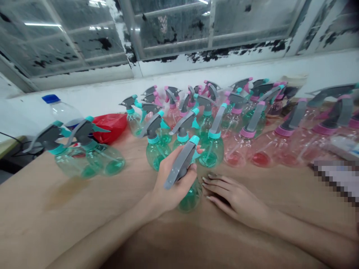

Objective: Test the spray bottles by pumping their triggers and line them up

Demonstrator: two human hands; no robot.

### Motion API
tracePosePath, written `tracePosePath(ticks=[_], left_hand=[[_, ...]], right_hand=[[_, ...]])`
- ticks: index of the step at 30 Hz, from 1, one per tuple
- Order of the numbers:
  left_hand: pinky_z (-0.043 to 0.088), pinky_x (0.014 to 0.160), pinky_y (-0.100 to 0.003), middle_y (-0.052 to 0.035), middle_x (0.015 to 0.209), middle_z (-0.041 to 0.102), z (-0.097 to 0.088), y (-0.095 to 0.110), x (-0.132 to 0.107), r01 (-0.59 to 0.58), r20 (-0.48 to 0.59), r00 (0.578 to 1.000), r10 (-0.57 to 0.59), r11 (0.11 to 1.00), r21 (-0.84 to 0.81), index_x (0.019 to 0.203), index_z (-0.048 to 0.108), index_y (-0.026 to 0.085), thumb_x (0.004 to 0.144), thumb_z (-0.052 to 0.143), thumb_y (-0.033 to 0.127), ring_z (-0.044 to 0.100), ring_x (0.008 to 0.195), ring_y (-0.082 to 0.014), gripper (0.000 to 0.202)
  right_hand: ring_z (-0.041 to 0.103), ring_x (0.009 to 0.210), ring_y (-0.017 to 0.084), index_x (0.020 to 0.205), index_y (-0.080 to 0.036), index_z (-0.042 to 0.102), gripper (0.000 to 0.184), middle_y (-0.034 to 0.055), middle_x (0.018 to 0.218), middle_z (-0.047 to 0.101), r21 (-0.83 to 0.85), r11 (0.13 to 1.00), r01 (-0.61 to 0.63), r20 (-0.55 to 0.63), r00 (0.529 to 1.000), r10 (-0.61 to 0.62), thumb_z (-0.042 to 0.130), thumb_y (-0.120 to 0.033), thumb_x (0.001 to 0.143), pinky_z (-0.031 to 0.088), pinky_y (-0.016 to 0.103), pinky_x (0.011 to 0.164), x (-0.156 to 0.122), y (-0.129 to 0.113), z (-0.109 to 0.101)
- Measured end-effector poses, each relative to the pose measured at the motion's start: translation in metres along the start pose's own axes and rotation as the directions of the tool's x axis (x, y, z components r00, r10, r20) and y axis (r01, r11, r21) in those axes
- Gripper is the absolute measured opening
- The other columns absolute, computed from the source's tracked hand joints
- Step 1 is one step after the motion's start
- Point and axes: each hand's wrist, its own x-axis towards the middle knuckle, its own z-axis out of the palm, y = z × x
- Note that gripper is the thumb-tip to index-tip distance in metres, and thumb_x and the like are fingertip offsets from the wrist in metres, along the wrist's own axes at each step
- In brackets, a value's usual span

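My left hand (168, 186) is wrapped round the neck of a green spray bottle (190, 200) with a grey and teal trigger head, which stands upright on the wooden table (117, 228). My right hand (234, 196) rests on the tabletop just right of that bottle, fingers stretched out and holding nothing. Right behind the held bottle stand more green spray bottles (212, 153). Pink spray bottles (262, 153) continue the row to the right. Two further green spray bottles (112, 162) stand together at the left.
A red plastic bag (110, 127) lies behind the left pair, near a large clear bottle with a blue cap (51, 99). Several more spray bottles crowd the back by the white wall (103, 86). A blurred-out flat object (338, 179) lies at the right edge.
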Motion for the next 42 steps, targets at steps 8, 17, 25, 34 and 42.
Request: tracePosePath(ticks=[8,17,25,34,42], left_hand=[[0.049,0.062,-0.029,-0.0001,0.072,0.062,-0.001,-0.005,-0.0001,-0.015,0.008,1.0,0.015,0.999,-0.031,0.104,0.061,0.022,0.084,0.055,0.027,0.062,0.071,-0.019,0.022],[0.045,0.054,-0.025,0.0031,0.07,0.061,-0.0045,-0.0053,0.0023,-0.098,-0.022,0.995,0.098,0.995,-0.006,0.085,0.063,0.022,0.077,0.056,0.02,0.049,0.052,-0.0113,0.011],[0.045,0.057,-0.027,0.0028,0.066,0.058,-0.0037,-0.0016,0.0026,-0.075,-0.011,0.997,0.075,0.997,-0.003,0.089,0.063,0.025,0.077,0.053,0.025,0.048,0.054,-0.0144,0.015],[0.044,0.052,-0.026,0.0035,0.065,0.056,0.0008,-0.0098,0.0016,-0.07,-0.042,0.997,0.07,0.998,-0.009,0.106,0.065,0.025,0.08,0.053,0.025,0.047,0.049,-0.0134,0.029],[0.042,0.052,-0.026,0.0034,0.067,0.056,-0.0002,-0.0051,0.0031,-0.033,0.006,0.999,0.034,0.998,-0.05,0.102,0.06,0.023,0.078,0.052,0.024,0.049,0.051,-0.0135,0.025]], right_hand=[[0.058,0.12,0.024,0.126,-0.021,0.061,0.033,0.0072,0.125,0.067,0.023,1.0,0.001,-0.016,1.0,-0.001,0.051,-0.024,0.095,0.05,0.046,0.102,-0.0004,0.0002,-0.0003],[0.057,0.121,0.024,0.127,-0.021,0.061,0.033,0.007,0.126,0.067,0.02,1.0,-0.007,-0.011,1.0,0.008,0.049,-0.024,0.096,0.05,0.047,0.102,-0.001,0.0,-0.0001],[0.059,0.12,0.023,0.127,-0.023,0.061,0.033,0.006,0.125,0.067,0.039,0.999,-0.018,-0.017,1.0,0.019,0.051,-0.024,0.095,0.051,0.045,0.102,-0.0014,0.0,0.0002],[0.058,0.12,0.024,0.127,-0.021,0.061,0.032,0.0074,0.126,0.066,0.017,1.0,-0.014,0.003,1.0,0.014,0.049,-0.025,0.097,0.05,0.046,0.102,0.0001,-0.0006,-0.0022],[0.057,0.121,0.023,0.126,-0.017,0.06,0.032,0.0089,0.127,0.066,0.008,1.0,-0.012,0.021,1.0,0.012,0.048,-0.026,0.097,0.049,0.045,0.103,-0.0005,0.0004,-0.0033]])
